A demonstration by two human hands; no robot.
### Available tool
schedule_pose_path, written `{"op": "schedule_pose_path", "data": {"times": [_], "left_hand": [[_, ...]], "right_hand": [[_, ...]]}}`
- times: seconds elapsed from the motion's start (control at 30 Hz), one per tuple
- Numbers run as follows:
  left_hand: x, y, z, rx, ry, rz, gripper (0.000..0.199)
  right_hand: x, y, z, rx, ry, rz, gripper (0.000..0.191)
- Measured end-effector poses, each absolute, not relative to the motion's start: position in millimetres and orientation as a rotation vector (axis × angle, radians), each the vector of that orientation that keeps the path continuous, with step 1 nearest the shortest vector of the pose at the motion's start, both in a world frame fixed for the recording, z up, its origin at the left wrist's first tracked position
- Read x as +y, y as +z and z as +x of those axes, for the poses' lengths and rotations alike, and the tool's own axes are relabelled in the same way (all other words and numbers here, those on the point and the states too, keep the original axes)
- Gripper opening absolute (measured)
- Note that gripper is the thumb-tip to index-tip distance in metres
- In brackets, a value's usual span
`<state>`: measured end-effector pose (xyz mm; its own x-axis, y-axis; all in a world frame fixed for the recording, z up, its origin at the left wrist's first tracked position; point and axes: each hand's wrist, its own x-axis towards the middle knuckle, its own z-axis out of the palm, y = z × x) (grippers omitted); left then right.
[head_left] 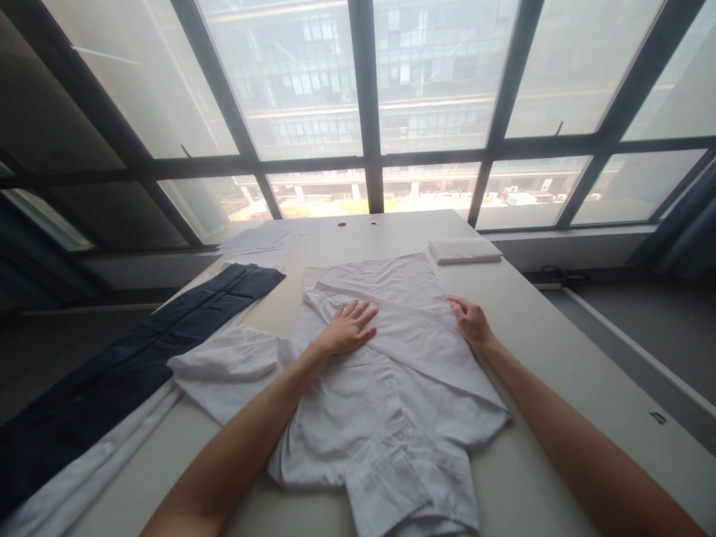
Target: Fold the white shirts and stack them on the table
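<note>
Currently a white shirt (391, 388) is lying spread on the pale counter (559, 358), collar end nearest the camera, one side already folded across the body. The left hand (350, 328) is pressing flat on the shirt's middle, palm down, fingers (358, 309) straight and slightly apart, gripping nothing. The right hand (471, 321) is resting at the shirt's right edge, on the line of the fold; its fingers (456, 304) are curling loosely at the cloth there, but whether they are pinching the fabric or only touching it cannot be told. The shirt is thus lying under the left fingers and just beside and beneath the right ones. One sleeve (235, 362) is sticking out to the left. Dark navy trousers (123, 373) are lying lengthwise along the counter's left side, well apart from both hands. A folded white cloth (464, 250) is sitting near the far edge, below the window (363, 112).
</note>
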<state>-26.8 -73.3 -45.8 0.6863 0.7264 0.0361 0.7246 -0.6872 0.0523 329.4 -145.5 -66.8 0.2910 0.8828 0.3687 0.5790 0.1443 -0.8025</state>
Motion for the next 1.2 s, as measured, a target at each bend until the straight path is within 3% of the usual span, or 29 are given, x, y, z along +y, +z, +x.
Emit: {"op": "schedule_pose_path", "data": {"times": [0.37,0.53,0.7,0.9,1.2], "left_hand": [[-98,0,-2,0.952,0.182,2.934,0.065],[-112,-17,50,0.786,0.172,2.948,0.071],[-64,-32,35,1.145,-0.038,2.816,0.069],[9,-23,-52,1.854,0.062,2.567,0.07],[25,-49,-81,1.952,0.02,2.513,0.068]], "right_hand": [[-145,-73,329,-1.961,0.2,-1.575,0.053],[-147,-69,323,-2.068,0.135,-1.705,0.057],[-148,-64,320,-2.088,0.162,-1.785,0.059],[-148,-62,317,-2.075,0.173,-1.801,0.058],[-156,-50,309,-1.99,0.083,-1.808,0.052]]}}
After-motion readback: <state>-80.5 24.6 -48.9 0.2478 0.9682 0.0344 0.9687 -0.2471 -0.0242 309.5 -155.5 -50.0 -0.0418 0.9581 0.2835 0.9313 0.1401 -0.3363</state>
